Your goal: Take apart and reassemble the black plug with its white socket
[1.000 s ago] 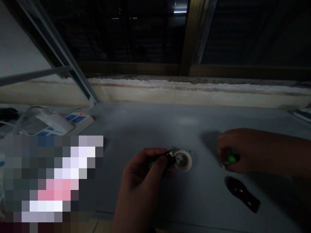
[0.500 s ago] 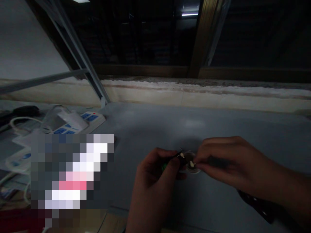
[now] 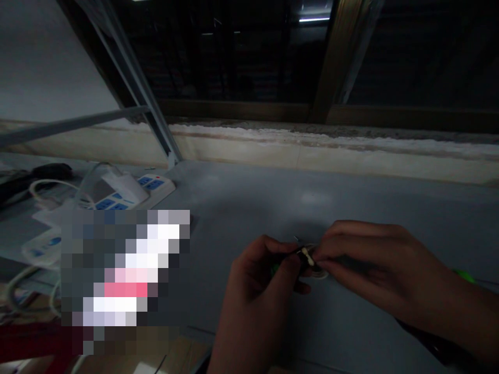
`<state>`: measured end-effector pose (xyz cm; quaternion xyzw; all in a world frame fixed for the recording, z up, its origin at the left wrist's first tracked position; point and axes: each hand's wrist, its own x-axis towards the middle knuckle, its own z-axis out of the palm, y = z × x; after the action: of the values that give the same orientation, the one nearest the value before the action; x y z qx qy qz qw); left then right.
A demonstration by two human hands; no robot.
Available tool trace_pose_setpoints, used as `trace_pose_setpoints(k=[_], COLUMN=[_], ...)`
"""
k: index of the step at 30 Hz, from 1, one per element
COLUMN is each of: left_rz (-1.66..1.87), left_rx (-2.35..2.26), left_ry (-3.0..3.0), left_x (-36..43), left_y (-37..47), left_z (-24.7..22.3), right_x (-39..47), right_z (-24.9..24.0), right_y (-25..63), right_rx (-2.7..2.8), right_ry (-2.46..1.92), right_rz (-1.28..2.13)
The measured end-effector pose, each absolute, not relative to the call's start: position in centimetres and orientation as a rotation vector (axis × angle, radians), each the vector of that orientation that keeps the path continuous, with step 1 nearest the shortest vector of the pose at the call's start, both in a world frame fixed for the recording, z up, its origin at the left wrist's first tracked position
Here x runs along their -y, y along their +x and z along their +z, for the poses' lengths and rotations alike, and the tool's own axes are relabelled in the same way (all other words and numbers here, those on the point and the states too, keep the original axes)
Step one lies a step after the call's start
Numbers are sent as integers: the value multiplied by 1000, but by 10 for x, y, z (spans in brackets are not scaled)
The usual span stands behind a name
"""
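My left hand (image 3: 263, 291) is closed around a small dark part with a bit of green (image 3: 275, 268) showing between the fingers. Thumb and fingertips of my right hand (image 3: 370, 259) pinch close against a small cream-coloured piece (image 3: 309, 256), which looks like a wire connector. That piece lies at the end of the dark part, seemingly touching it; the dim light hides whether they are joined. Behind the fingertips a thin pale loop (image 3: 322, 275), perhaps coiled wire, is partly covered. A fine pointed tip (image 3: 296, 238) sticks out above my left fingers.
A white power strip (image 3: 161, 188) with a plugged-in adapter (image 3: 127, 187) and cables stands on the grey table (image 3: 234, 192) at left. In front of it is a pixelated patch. Bright green (image 3: 464, 276) shows behind my right wrist. A metal frame (image 3: 156, 132) rises at the back left.
The cream piece at my right fingertips has come up against the cream spot on the dark part. Both hands appear slightly further right as the view shifts. Green now shows behind my right wrist.
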<state>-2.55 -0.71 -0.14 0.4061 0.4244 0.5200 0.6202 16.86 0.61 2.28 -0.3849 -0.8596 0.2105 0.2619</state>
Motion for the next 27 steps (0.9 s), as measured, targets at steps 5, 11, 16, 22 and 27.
trace_pose_setpoints(k=[5,11,16,22,27], left_rz=[1203,1222,1160,1179,1215], left_rx=[-957,-993,-984,-1004,-1044], left_ry=[934,925,945,905,856], left_x=[8,7,8,8,10], left_y=[-26,-28,-31,-33,-32], left_z=[-3,-1,-2,-3,-1], right_x=[-6,-4,-4,-5,-21], right_z=[23,23,21,21,21], right_y=[166,163,158,166,186], right_rx=[2291,2147,2093,2083,2259], right_ry=[-1045,-1152,-1135,-1169,-1233], right_rz=[629,730,746,686,292])
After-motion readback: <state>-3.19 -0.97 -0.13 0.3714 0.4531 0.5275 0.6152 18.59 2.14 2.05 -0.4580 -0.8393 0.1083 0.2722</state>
